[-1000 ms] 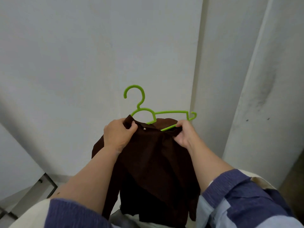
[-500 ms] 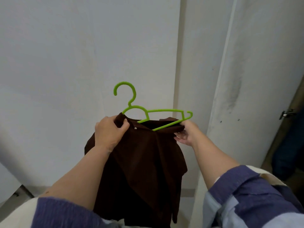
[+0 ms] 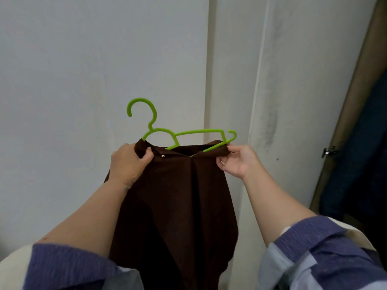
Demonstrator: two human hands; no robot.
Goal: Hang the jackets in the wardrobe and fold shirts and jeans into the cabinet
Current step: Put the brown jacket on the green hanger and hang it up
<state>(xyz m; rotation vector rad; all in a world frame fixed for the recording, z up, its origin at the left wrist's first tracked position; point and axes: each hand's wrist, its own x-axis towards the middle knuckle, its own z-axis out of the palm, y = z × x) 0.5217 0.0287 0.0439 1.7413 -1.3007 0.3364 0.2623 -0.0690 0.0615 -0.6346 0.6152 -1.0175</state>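
Wall (image 3: 73, 80) fills most of the view, pale and plain, and everything else is placed against it: a vertical seam runs down it just right of the middle, and right of that seam stands a white panel (image 3: 293, 101) with grey smudges. At the far right edge of that panel a tan door edge (image 3: 343, 126) slants upward, with a small metal latch (image 3: 328, 152) on it and something dark blue (image 3: 360, 164) showing past it. In front of the wall, low and central, hangs the jacket (image 3: 178, 206), dark brown, its collar held up and its body dropping straight down out of the bottom of the view; a small metal stud sits near the collar. 2 bare forearms come up from blue striped sleeves (image 3: 324, 254) at the bottom corners. The left hand (image 3: 128, 164) grips the left side of the collar, fingers curled round a bunch of the cloth. The right hand (image 3: 236, 161) pinches the right end of the collar between thumb and fingertips, its other fingers loosely curled beneath. The hanger (image 3: 188, 135), bright green plastic, sits partly inside the neck of the jacket, tilted, its hook standing free above the left hand and its right arm end poking out just above the right hand.
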